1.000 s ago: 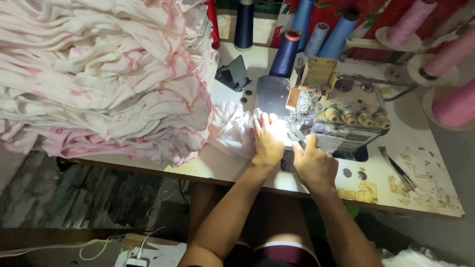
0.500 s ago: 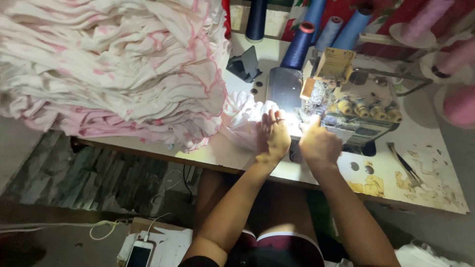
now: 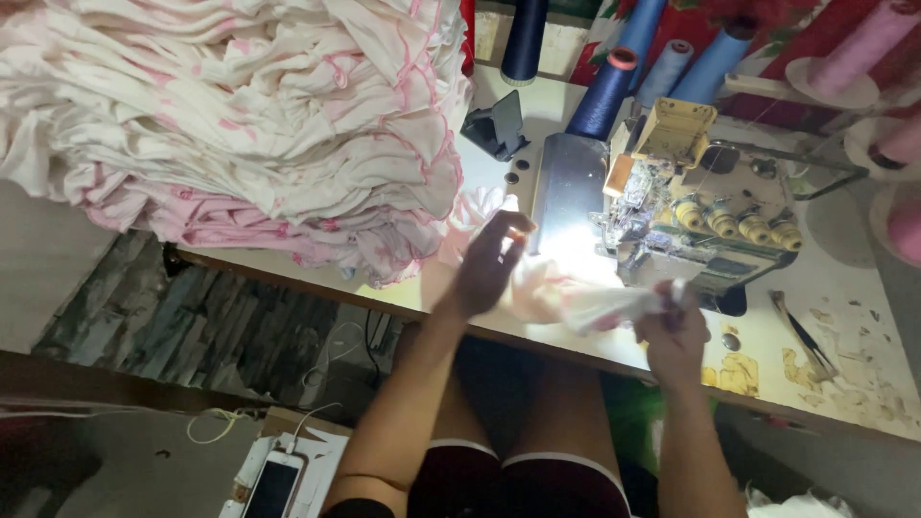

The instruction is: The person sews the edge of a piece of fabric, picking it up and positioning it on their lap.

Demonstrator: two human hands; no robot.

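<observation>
Pale tabletop [image 3: 844, 288] under me: right hand [image 3: 674, 331] fingers clamped on a white cloth piece [image 3: 585, 305]; left hand [image 3: 487, 267] fingers spread beside it.

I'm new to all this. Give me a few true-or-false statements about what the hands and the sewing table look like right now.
1. The right hand grips a small piece of pale cloth. True.
2. The left hand rests on the phone. False: it is raised by the machine's light; the phone lies on the floor.
3. A big heap of pink-and-white garments sits on the table. True.
4. The thread cones behind the sewing machine are all green. False: blue and pink.
</observation>
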